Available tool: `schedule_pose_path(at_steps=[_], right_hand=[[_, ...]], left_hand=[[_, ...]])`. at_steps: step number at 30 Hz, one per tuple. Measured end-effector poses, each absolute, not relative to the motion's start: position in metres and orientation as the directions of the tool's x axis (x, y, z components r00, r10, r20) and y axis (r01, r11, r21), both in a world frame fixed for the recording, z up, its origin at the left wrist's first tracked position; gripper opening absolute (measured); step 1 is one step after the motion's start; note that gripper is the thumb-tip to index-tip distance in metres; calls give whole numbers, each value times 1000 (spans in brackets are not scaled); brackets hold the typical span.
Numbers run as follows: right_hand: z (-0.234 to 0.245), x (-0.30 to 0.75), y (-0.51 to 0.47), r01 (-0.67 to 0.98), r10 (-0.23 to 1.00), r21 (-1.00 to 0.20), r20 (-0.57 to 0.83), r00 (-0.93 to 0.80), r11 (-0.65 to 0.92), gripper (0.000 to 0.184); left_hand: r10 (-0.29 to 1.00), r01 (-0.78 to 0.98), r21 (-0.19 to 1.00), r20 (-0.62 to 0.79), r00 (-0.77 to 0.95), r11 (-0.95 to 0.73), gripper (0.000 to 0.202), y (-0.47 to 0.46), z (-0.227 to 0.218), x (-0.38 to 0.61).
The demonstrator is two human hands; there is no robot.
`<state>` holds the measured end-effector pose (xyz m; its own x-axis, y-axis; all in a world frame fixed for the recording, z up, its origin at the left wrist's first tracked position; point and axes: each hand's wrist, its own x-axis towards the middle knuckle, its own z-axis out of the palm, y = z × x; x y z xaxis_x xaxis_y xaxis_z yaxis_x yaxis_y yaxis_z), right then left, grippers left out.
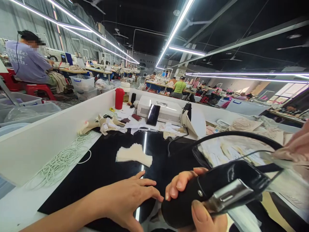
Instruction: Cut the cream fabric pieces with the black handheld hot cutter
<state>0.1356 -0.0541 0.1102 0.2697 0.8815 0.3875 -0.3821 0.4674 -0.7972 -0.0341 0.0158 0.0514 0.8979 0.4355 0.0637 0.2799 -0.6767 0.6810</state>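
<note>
Right hand [203, 217], lower right of frame: closed round black handheld tool [214, 180], fingers over far side, thumb on near side by metal part [229, 195]. Tool lies within grip, tilted, reaching toward right edge. Left hand [125, 196], bottom centre: fingers spread wide, palm down above black mat [96, 167]. Its fingertips just beside tool's left end; contact cannot be told. Cream pieces [134, 155], mid-frame, on mat, beyond left hand.
</note>
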Motion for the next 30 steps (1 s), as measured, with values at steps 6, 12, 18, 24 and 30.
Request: schedule_pose_path(at_steps=[6, 12, 18, 24, 30], right_hand=[[103, 128, -55, -419, 887, -783, 388, 249, 460, 43], [103, 123, -56, -396, 880, -789, 387, 275, 470, 37], [105, 130, -52, -404, 879, -782, 399, 261, 475, 41], [114, 150, -46, -329, 855, -797, 415, 310, 506, 36], [113, 171, -35, -264, 820, -791, 457, 344, 552, 28]], left_hand=[[441, 273, 701, 66, 895, -659, 84, 13, 61, -32], [433, 269, 708, 58, 900, -653, 84, 13, 62, -33], [437, 272, 695, 67, 897, -665, 81, 12, 67, -34], [454, 315, 600, 90, 887, -735, 26, 11, 76, -40], [515, 399, 548, 69, 854, -735, 12, 14, 85, -48]])
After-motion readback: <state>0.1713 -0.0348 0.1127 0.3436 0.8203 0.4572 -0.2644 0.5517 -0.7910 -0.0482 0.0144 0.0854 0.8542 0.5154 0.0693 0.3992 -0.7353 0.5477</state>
